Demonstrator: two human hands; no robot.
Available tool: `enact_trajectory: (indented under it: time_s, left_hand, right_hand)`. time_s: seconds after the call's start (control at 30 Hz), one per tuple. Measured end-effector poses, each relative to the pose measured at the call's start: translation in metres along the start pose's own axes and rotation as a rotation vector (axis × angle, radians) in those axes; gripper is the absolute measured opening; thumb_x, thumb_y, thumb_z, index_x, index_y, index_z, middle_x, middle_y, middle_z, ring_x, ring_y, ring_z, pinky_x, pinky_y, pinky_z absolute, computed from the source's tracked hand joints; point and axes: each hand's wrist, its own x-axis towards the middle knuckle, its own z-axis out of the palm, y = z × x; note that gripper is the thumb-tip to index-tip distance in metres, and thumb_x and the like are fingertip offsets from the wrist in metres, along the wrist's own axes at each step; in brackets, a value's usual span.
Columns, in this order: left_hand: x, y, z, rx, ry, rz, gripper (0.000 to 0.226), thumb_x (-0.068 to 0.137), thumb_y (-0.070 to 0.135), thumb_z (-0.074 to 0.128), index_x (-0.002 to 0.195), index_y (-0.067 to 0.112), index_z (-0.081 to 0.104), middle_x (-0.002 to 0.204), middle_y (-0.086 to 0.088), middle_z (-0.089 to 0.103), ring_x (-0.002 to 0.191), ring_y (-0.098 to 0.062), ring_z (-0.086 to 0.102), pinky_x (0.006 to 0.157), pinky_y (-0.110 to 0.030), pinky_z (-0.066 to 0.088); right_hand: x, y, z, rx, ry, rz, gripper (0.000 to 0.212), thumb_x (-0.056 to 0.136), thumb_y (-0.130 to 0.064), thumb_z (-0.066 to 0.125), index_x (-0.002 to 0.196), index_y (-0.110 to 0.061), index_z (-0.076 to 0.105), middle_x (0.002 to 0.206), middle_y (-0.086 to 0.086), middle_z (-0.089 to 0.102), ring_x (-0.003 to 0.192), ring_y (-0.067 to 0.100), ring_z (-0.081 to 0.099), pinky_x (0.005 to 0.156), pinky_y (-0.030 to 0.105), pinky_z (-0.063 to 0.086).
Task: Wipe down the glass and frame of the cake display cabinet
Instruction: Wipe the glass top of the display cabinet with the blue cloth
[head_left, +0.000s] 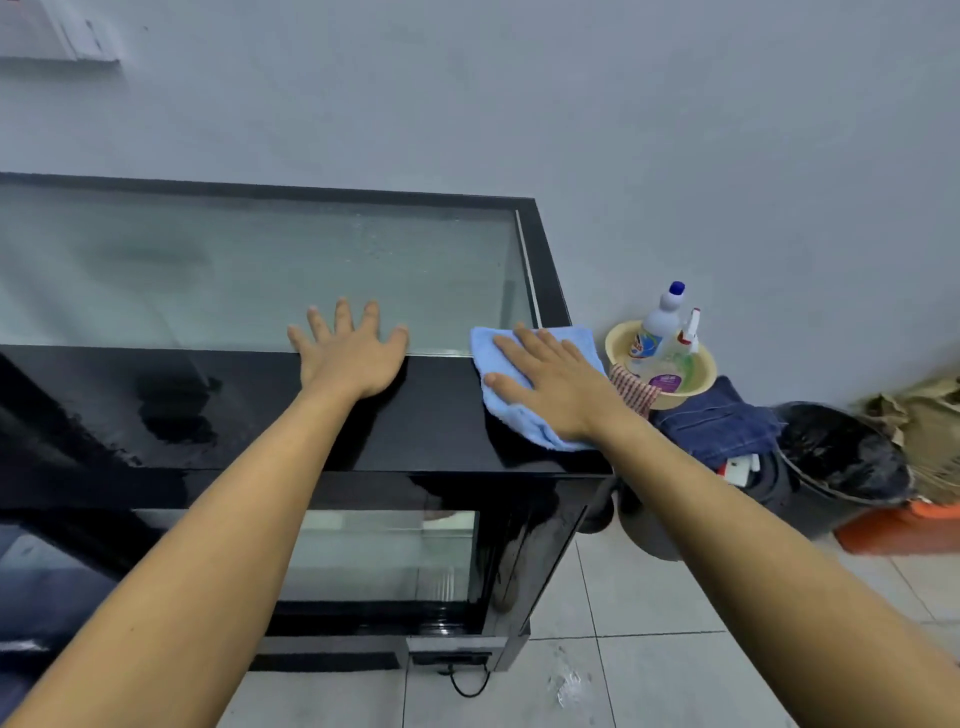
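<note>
My left hand (352, 358) lies flat with fingers spread on the front band of the cabinet's black frame (270, 410), fingertips reaching onto the top glass (249, 265), holding nothing. My right hand (553, 387) presses, fingers straight, on a blue cloth (524, 421) at the cabinet's front right corner, where frame meets glass. The cloth looks soft and light, so I judge a flat palm steers it best; the glossy frame looks slippery, the glass fragile under hard pressure. Both arms reach forward, nearly straight.
</note>
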Motion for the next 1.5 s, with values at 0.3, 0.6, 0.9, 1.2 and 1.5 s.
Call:
enact_trajectory:
  time_s: [0.3, 0.6, 0.9, 1.2, 1.5]
  left_hand:
    - [0.042, -0.028, -0.012, -0.076, -0.035, 0.101, 0.06, 0.107, 0.055, 0.0, 0.165, 0.037, 0.006, 0.174, 0.005, 0.002, 0.16, -0.03, -0.002, 0.127, -0.056, -0.003]
    - [0.066, -0.043, -0.01, 0.015, -0.044, 0.171, 0.064, 0.103, 0.068, 0.009, 0.163, 0.046, 0.006, 0.173, 0.009, -0.004, 0.161, -0.026, -0.005, 0.128, -0.052, -0.004]
    - [0.079, -0.052, -0.016, 0.043, -0.101, 0.3, 0.058, 0.107, 0.059, 0.008, 0.163, 0.044, 0.004, 0.174, 0.006, -0.005, 0.16, -0.028, -0.005, 0.128, -0.051, -0.005]
    - [0.063, -0.101, -0.027, 0.118, -0.192, 0.68, 0.082, 0.082, 0.084, -0.004, 0.158, 0.054, -0.002, 0.169, 0.017, -0.013, 0.157, -0.011, -0.016, 0.125, -0.035, -0.013]
    - [0.07, -0.109, -0.025, -0.013, -0.224, 0.753, 0.065, 0.08, 0.089, -0.016, 0.139, 0.076, 0.004, 0.167, 0.024, -0.006, 0.158, -0.007, -0.013, 0.126, -0.032, -0.011]
  right_hand:
    - [0.069, -0.085, 0.027, -0.045, -0.012, -0.099, 0.076, 0.105, -0.066, 0.023, 0.167, -0.027, 0.006, 0.175, 0.006, -0.003, 0.161, 0.03, -0.005, 0.129, 0.047, -0.004]
    - [0.041, 0.018, -0.005, -0.127, -0.003, -0.326, 0.085, 0.093, -0.074, 0.015, 0.165, -0.03, 0.021, 0.173, 0.004, 0.017, 0.159, 0.024, 0.013, 0.128, 0.039, 0.008]
    - [0.068, -0.102, 0.029, -0.1, -0.022, -0.277, 0.076, 0.104, -0.068, 0.027, 0.167, -0.029, 0.006, 0.175, 0.008, 0.0, 0.161, 0.032, -0.002, 0.129, 0.046, -0.002]
    - [0.037, 0.017, -0.009, -0.105, -0.055, -0.206, 0.086, 0.091, -0.086, 0.01, 0.165, -0.041, 0.014, 0.175, -0.009, 0.005, 0.161, 0.016, 0.0, 0.129, 0.033, -0.004]
    - [0.026, -0.097, 0.03, -0.143, 0.009, -0.315, 0.073, 0.103, -0.071, 0.022, 0.166, -0.038, 0.005, 0.175, -0.004, -0.004, 0.161, 0.02, -0.008, 0.13, 0.038, -0.005]
